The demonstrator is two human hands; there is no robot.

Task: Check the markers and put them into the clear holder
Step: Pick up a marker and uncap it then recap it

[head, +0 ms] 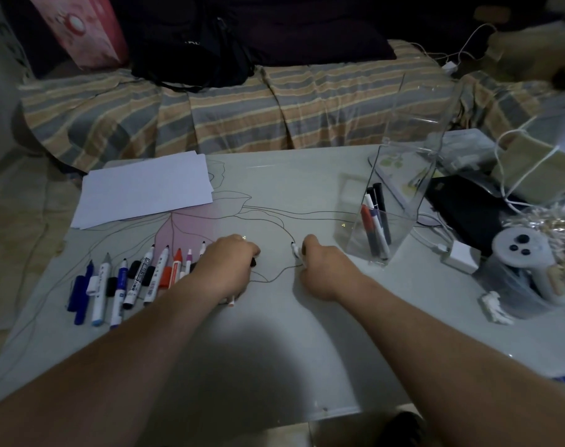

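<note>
Head view: The person's right hand [319, 269] is closed in a fist around a white marker with an uncapped black tip [296, 251], the tip pointing away from the person above the pale glass table [307, 188]. The left hand [229, 266] rests on the table with fingers curled; a small black piece [253, 262], possibly the marker's cap, shows at its fingertips, and a thin white pen with a pink end [231, 301] protrudes from beneath its heel. Dim light obscures the exact grip of this hand.

A row of assorted markers in blue, white, black, red and pink [126, 282] lies on the table just left of the left hand, tips pointing away. The clear plastic holder [400, 195] stands upright to the right of the right hand, near but apart from it; several markers [376, 227] lean inside it. A stack of white paper sheets [145, 188] lies at the table's far left. A white game controller [520, 253] and a white charger block [461, 256] rest at the table's right side.
</note>
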